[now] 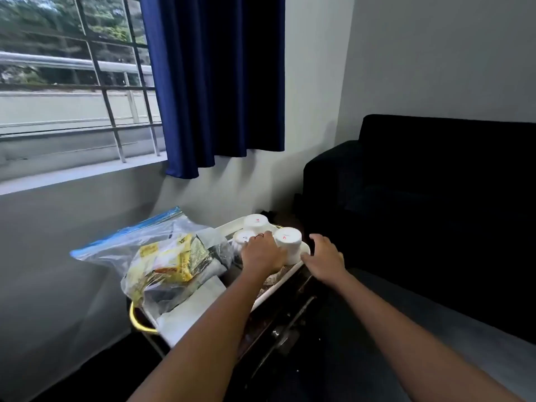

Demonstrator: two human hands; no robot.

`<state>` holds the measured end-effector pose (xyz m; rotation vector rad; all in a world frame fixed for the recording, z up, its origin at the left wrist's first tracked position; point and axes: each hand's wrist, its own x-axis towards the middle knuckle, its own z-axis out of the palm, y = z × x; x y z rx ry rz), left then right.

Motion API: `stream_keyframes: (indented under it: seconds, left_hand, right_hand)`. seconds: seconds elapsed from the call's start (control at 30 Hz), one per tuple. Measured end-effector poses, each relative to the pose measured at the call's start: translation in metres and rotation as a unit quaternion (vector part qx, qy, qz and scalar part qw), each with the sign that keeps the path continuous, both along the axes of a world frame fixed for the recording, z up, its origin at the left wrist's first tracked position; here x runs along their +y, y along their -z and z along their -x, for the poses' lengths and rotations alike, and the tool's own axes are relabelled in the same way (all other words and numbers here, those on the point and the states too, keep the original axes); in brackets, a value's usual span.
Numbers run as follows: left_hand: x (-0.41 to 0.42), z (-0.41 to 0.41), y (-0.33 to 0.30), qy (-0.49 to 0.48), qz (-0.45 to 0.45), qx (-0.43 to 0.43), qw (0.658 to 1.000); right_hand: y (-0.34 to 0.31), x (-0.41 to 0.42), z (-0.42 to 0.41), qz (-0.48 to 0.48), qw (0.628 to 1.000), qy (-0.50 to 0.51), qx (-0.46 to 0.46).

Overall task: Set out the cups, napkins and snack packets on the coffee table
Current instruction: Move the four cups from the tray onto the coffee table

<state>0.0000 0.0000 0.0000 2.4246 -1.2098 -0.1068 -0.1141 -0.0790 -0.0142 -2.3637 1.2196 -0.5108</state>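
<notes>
Barely started, I'd say. All three upside-down cups (287, 240) sit bunched at the tray's (290, 275) far end, snack packets (171, 259) are bagged at its left edge, napkins (185, 311) at the near corner. Left hand (261, 253) lies spread among the cups, right hand (324, 259) hovers open beside one.

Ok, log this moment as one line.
left hand on cups | right hand open beside tray | snack bag untouched

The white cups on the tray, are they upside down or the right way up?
Upside down. The three white cups on the white tray show flat closed bases on top, with small red marks, not open mouths.
</notes>
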Motion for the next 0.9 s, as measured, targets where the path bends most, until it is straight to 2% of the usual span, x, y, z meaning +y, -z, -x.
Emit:
stream_keyframes:
  seconds: [0.07, 0.23, 0.4, 0.53, 0.67, 0.8, 0.9]
  left_hand:
    - [-0.008, -0.003, 0.000, -0.007, -0.048, -0.005, 0.999]
    - [-0.023, -0.004, 0.010, -0.011, -0.101, -0.038, 0.994]
    - [-0.025, -0.004, 0.008, -0.018, -0.097, -0.027, 0.995]
    - [-0.021, 0.001, -0.001, -0.026, -0.060, -0.047, 0.997]
    - [-0.014, 0.022, -0.017, -0.024, 0.015, -0.040, 0.999]
    - [-0.001, 0.053, -0.031, -0.024, 0.104, 0.051, 0.993]
    - [0.016, 0.082, -0.034, -0.004, 0.174, 0.139, 0.975]
  right_hand:
    - [-0.002, -0.008, -0.012, -0.029, 0.999, 0.013, -0.015]
    - [0.009, -0.016, -0.031, -0.112, 0.992, 0.007, -0.063]
    - [0.013, -0.015, -0.036, -0.123, 0.984, 0.026, -0.128]
    - [0.007, -0.014, -0.029, -0.140, 0.973, 0.024, -0.181]
    - [-0.010, -0.009, -0.014, -0.159, 0.952, 0.030, -0.261]
    - [-0.034, 0.003, 0.012, -0.167, 0.931, 0.030, -0.322]
    - [-0.045, 0.021, 0.039, -0.179, 0.918, 0.021, -0.353]
